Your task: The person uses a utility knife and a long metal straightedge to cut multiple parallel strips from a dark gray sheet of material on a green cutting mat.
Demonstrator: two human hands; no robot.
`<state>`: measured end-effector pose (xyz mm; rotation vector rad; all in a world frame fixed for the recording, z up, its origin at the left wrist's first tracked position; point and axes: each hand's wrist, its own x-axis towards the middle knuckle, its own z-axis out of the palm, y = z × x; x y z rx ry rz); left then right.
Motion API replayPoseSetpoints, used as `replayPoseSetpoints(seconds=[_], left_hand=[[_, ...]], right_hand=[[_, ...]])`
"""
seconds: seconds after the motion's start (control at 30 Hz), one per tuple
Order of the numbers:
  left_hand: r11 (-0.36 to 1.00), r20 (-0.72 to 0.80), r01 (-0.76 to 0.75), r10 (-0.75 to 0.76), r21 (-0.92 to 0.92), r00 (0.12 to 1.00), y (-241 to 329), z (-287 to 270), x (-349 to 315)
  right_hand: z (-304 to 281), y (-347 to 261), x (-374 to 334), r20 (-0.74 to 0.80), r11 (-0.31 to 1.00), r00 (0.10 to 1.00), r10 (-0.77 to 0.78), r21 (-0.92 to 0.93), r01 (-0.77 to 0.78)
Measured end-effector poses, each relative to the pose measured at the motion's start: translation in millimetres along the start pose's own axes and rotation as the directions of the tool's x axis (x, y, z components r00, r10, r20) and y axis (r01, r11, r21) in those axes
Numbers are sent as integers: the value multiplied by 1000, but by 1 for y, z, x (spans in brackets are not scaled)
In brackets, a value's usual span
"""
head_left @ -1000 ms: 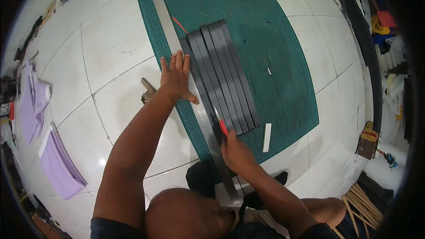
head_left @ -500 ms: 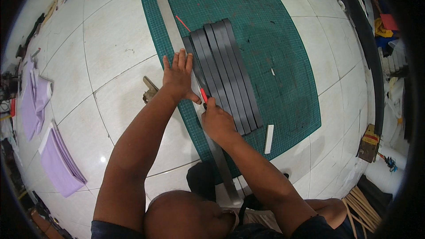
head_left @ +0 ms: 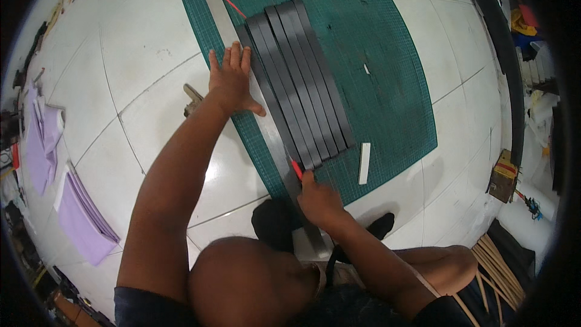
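A long metal ruler (head_left: 219, 7) lies at a slant along the left side of a green cutting mat (head_left: 390, 100). My left hand (head_left: 232, 88) is spread flat on it, fingers apart, pressing near its middle. In my right hand (head_left: 319, 200) is a red utility knife (head_left: 296, 169), its tip by the ruler's right edge, near the lower end of the black strips; the blade is too small to make out. Several flat black strips (head_left: 296, 79) lie side by side against that edge, and my right fist is just below their lower ends.
A thin red strip (head_left: 235, 7) lies above the black strips. A white bar (head_left: 364, 163) rests on the mat's lower right. Left of the mat are a metal piece with a handle (head_left: 192, 98) and folded purple fabric (head_left: 88, 218). Wooden sticks (head_left: 499, 266) are at the lower right.
My right hand has drawn the knife down along the ruler, toward me, from beside my left hand to the strips' lower ends. My left hand stays on the ruler. The whole view has shifted slightly.
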<state>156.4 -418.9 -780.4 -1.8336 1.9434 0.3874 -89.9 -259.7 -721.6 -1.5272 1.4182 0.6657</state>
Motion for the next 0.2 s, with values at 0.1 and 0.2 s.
replayPoseSetpoints(seconds=[0.1, 0.2], left_hand=[[1000, 2, -5, 5, -8, 1000, 4, -5, 2], [1000, 45, 10, -10, 10, 999, 3, -7, 3]], right_hand=[[29, 33, -25, 55, 993, 995, 88, 75, -92], [40, 46, -40, 92, 980, 985, 145, 126, -156]])
